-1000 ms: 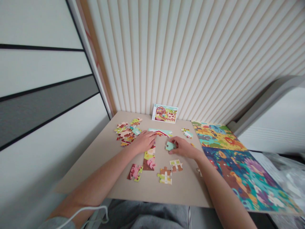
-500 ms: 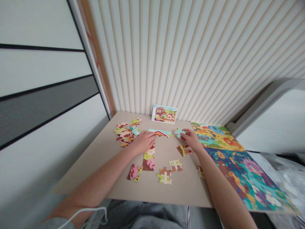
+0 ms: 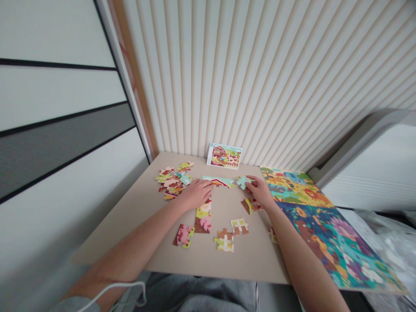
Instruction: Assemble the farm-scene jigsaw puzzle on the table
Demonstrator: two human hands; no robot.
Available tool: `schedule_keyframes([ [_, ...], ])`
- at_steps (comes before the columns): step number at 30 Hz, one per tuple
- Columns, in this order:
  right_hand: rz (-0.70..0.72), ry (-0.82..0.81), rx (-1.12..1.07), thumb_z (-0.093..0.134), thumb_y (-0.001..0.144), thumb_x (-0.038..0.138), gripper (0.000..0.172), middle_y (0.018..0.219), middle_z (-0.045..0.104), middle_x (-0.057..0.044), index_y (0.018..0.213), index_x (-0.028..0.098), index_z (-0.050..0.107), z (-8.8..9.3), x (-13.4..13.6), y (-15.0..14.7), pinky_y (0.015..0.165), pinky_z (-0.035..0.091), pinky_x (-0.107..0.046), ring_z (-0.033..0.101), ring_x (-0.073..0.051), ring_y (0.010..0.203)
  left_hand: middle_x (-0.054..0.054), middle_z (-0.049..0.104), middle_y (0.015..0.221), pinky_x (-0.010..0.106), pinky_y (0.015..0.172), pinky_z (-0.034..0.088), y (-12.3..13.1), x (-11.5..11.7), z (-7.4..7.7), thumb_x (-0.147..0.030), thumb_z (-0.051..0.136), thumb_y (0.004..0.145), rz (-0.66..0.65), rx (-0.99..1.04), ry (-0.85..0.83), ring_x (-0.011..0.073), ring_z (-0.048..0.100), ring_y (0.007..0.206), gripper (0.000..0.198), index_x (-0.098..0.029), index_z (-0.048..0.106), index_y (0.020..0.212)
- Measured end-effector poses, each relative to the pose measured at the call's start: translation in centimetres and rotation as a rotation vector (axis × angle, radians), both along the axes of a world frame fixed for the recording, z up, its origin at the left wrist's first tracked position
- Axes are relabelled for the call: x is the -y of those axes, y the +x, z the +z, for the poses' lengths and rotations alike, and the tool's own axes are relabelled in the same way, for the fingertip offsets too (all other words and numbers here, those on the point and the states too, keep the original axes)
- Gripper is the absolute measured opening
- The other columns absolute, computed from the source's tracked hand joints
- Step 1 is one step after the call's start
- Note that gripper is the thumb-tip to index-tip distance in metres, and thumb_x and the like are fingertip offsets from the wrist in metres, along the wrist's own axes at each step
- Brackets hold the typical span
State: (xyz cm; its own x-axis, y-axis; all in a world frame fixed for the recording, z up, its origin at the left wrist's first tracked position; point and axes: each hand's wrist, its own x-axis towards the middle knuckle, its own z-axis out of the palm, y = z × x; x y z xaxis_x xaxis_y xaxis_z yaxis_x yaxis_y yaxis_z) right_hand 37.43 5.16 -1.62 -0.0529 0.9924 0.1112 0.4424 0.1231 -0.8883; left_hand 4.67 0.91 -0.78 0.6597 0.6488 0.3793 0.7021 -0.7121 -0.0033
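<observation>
The ribbed wall panel (image 3: 260, 86), pale with straight vertical grooves, rises behind a smooth beige surface (image 3: 136, 225) with a matte, flat top. Along the right edge of the surface lies one large printed picture board (image 3: 325, 225), flat and glossy, orange and green at its far end and blue and teal nearer. One small rectangular reference card (image 3: 225, 155) leans upright against the wall. One heap of loose cardboard pieces (image 3: 172, 180) sits at the rear left, too jumbled to count. The left hand (image 3: 195, 193) lies flat, fingers loosely spread and gripping nothing, on the joined section (image 3: 204, 216), an L of interlocked pieces with a red roof strip along its top. Five small knobbed clusters lie near it: a pink one (image 3: 183, 235), a brown and cream one (image 3: 225, 239), a cream and green one (image 3: 239, 226), a brown one (image 3: 249, 204) just below the right hand, and one (image 3: 272, 234) half hidden by the right forearm. The right hand (image 3: 260, 193) pinches a single pale teal piece (image 3: 243, 182) in its fingertips, just beside the right end of the roof strip.
</observation>
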Motion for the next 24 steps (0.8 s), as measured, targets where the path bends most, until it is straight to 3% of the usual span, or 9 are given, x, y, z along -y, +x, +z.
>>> schedule_keyframes([
  [8,-0.007,0.088,0.035,0.062,0.084,0.049,0.06,0.069,0.061,0.001,0.134,0.016,0.057,0.6,0.4,-0.6,0.053,0.041,-0.025,0.053,-0.015,0.059,0.008,0.063,0.133,0.042,0.105,0.042,0.0,-0.1,-0.1,-0.026,0.046,0.099,-0.002,0.013,-0.004,0.0235,0.056,0.125,0.035,-0.021,0.061,0.13],
  [15,-0.044,0.058,0.0,0.064,0.08,0.056,0.055,0.069,0.062,-0.001,0.117,0.015,0.065,0.2,0.0,-0.4,0.053,0.039,-0.026,0.053,-0.016,0.059,0.009,0.063,0.133,0.042,0.104,0.042,0.0,-0.1,-0.2,-0.026,0.045,0.1,0.006,0.002,0.0,0.0233,0.056,0.124,0.033,-0.02,0.062,0.127],
  [24,0.065,0.067,0.127,0.057,0.086,0.05,0.051,0.068,0.06,0.0,0.12,0.014,0.07,1.2,1.0,-0.8,0.054,0.035,-0.026,0.047,-0.014,0.058,0.009,0.063,0.134,0.042,0.105,0.041,-0.1,-0.2,-0.3,-0.026,0.046,0.099,0.003,-0.002,0.008,0.0231,0.056,0.125,0.034,-0.02,0.062,0.128],
])
